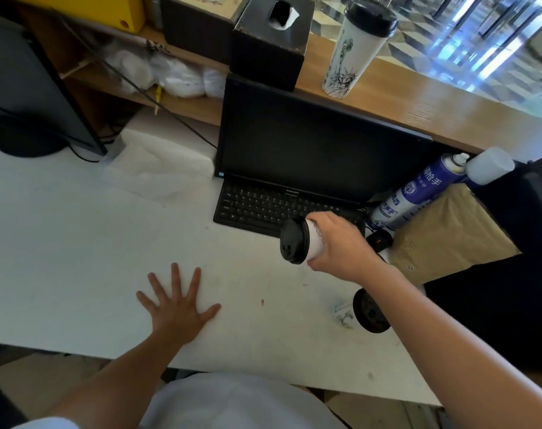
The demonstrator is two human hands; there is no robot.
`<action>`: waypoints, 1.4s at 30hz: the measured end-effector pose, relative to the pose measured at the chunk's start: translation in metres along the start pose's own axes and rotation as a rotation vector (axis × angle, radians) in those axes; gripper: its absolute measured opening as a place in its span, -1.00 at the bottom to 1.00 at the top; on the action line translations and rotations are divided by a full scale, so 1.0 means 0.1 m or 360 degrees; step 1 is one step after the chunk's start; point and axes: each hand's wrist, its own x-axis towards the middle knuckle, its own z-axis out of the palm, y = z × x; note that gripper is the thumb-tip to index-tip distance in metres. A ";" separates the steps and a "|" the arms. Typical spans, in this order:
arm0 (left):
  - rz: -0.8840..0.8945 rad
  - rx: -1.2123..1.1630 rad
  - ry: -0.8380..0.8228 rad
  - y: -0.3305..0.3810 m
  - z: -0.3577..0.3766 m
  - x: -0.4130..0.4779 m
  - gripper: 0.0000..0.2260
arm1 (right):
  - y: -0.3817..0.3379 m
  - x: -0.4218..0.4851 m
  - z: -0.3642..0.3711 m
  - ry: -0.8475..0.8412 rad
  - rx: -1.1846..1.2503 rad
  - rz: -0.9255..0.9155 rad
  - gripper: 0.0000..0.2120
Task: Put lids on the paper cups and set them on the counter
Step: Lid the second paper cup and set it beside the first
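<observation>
My right hand (341,246) grips a white paper cup (314,243) with a black lid (293,240) on it, held above the white desk (78,243) in front of the keyboard. My left hand (177,305) lies flat on the desk with its fingers spread and holds nothing. A second lidded paper cup (350,51), white with a drawn statue, stands upright on the wooden counter (433,109) at the back. A third cup with a black lid (370,311) sits on the desk under my right forearm, partly hidden.
A black monitor (319,150) and keyboard (263,209) stand between the desk and the counter. A blue spray can (418,190), a brown envelope (449,236) and a mouse (379,239) lie at the right. A black tissue box (269,44) sits on the counter's left.
</observation>
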 end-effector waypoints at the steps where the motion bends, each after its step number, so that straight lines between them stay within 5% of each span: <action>1: -0.0001 0.0003 -0.0013 0.00 -0.01 0.00 -0.10 | -0.02 0.03 -0.07 0.0028 -0.0192 -0.0052 -0.25; 12: 0.0008 0.0025 -0.0122 0.03 -0.10 -0.04 -0.11 | -0.57 0.12 -0.63 0.0075 -0.1381 -0.0328 -0.25; 25: -0.0013 0.0052 -0.0188 0.06 -0.16 -0.07 -0.12 | -0.71 0.17 -0.16 -0.0038 -0.1768 -0.0396 -0.44; 36: -0.0029 0.0081 -0.0208 0.07 -0.17 -0.06 -0.12 | -0.61 0.16 -0.44 0.0096 -0.1528 -0.0238 -0.32; 42: -0.0016 0.0081 -0.0214 0.08 -0.17 -0.06 -0.11 | -0.44 0.12 -0.72 0.0401 -0.0160 -0.0068 -0.28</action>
